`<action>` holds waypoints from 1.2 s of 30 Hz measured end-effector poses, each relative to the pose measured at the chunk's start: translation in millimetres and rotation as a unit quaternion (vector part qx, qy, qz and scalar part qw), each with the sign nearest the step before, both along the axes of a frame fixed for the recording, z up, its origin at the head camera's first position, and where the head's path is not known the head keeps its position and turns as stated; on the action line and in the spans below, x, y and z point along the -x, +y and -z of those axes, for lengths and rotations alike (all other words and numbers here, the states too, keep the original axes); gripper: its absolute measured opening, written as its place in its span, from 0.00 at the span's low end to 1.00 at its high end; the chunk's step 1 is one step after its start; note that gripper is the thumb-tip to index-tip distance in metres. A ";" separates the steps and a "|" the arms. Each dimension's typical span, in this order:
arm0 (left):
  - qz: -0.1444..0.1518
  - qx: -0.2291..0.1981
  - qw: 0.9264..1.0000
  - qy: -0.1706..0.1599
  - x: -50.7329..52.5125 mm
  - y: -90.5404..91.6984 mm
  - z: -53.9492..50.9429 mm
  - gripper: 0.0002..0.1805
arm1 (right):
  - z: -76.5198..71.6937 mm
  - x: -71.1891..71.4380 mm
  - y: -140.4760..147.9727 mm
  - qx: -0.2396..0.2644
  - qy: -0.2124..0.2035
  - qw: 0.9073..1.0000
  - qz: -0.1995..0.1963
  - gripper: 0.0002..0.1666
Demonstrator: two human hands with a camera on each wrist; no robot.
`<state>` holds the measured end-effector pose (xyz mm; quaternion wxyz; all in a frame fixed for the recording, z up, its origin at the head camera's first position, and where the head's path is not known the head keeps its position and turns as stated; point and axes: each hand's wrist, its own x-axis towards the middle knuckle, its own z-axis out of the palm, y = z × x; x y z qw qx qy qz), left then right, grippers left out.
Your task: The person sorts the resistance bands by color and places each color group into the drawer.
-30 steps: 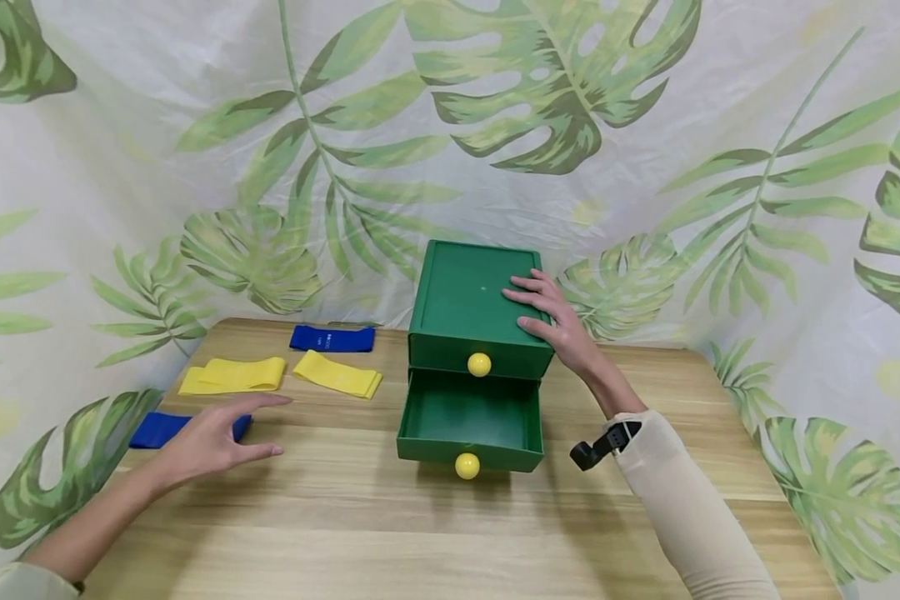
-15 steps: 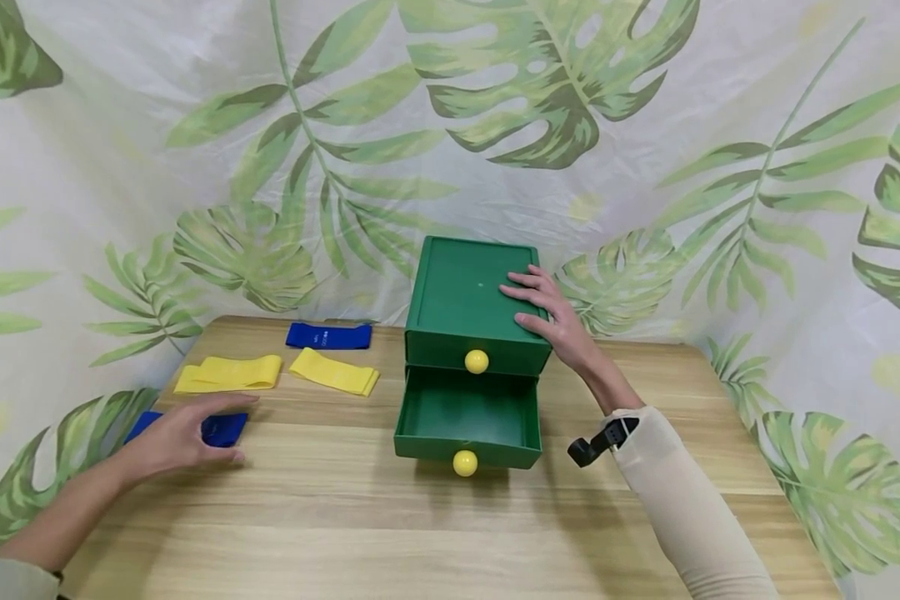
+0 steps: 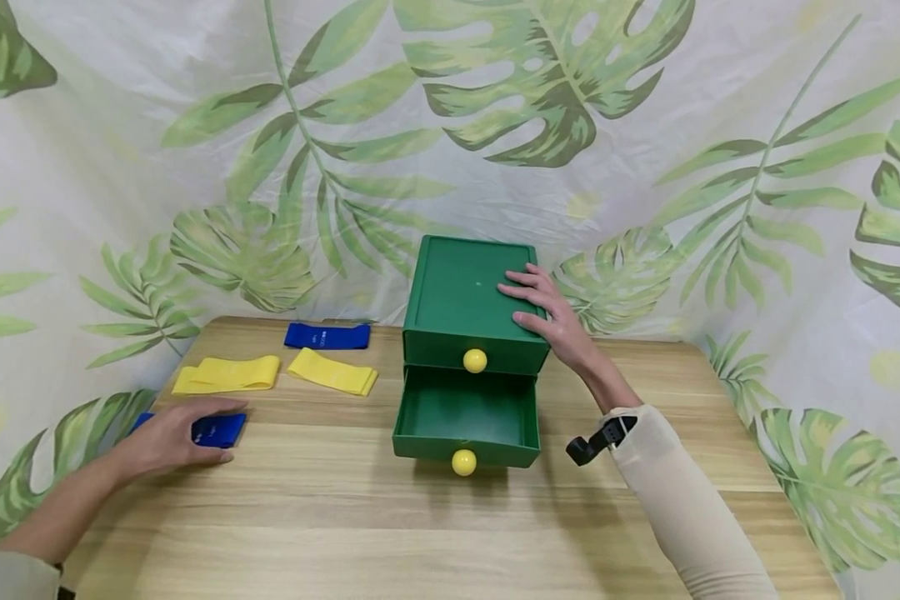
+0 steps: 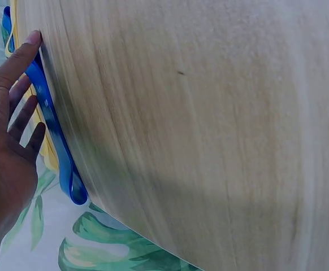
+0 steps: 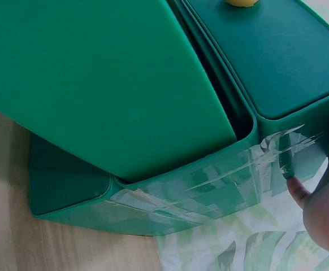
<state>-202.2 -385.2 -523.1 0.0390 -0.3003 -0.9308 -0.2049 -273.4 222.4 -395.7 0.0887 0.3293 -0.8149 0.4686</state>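
My left hand (image 3: 161, 442) hovers around a blue loop resistance band (image 3: 221, 429) at the table's left, thumb on the near side and fingers on the far side. In the left wrist view the blue band (image 4: 56, 127) shows as a folded loop beside the spread fingers; whether they touch it I cannot tell. My right hand (image 3: 551, 317) rests on the top right edge of a green drawer cabinet (image 3: 450, 292), fingers spread. The cabinet's lower drawer (image 3: 465, 417) is pulled out with nothing in it. In the right wrist view, my right hand (image 5: 325, 209) lies against the cabinet's taped side.
Two yellow bands (image 3: 228, 374) (image 3: 333, 372) and another blue band (image 3: 328, 336) lie behind the left hand. Yellow knobs (image 3: 475, 361) stick out from the drawers. A leaf-patterned cloth (image 3: 360, 167) hangs behind the wooden table (image 3: 330, 517).
My left hand has moved left and down to the near blue band, its thumb and fingers coming closer around it. My right hand has stayed on the cabinet.
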 end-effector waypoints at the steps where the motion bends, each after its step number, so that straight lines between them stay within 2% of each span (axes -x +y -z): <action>1: 0.004 -0.001 1.000 0.005 0.6 0.0 0.6 0.41 | 0.0 0.3 0.0 0.000 0.001 1.000 0.000 0.27; 5: 0.028 -0.013 0.999 0.035 4.0 1.1 4.0 0.38 | -0.2 0.8 0.2 0.000 0.003 1.000 0.002 0.27; 9: 0.038 -0.016 0.998 0.052 4.5 1.1 6.7 0.36 | -0.2 0.4 0.0 0.000 0.001 1.000 0.003 0.27; 18: 0.028 -0.014 0.999 0.042 4.2 -1.5 4.2 0.33 | 1.8 0.2 -0.2 0.004 -0.001 1.000 0.004 0.27; 23: 0.033 -0.016 0.999 0.031 5.4 -2.6 1.6 0.32 | 2.3 0.3 0.1 0.004 -0.002 1.000 0.004 0.27; 29: 0.038 -0.024 0.998 0.045 4.2 -1.5 3.3 0.30 | 2.2 0.4 -0.7 0.006 -0.002 1.000 0.001 0.27; 36: 0.015 -0.017 0.997 0.072 4.5 0.1 6.1 0.27 | 2.2 0.4 -0.7 0.007 0.005 1.000 0.002 0.27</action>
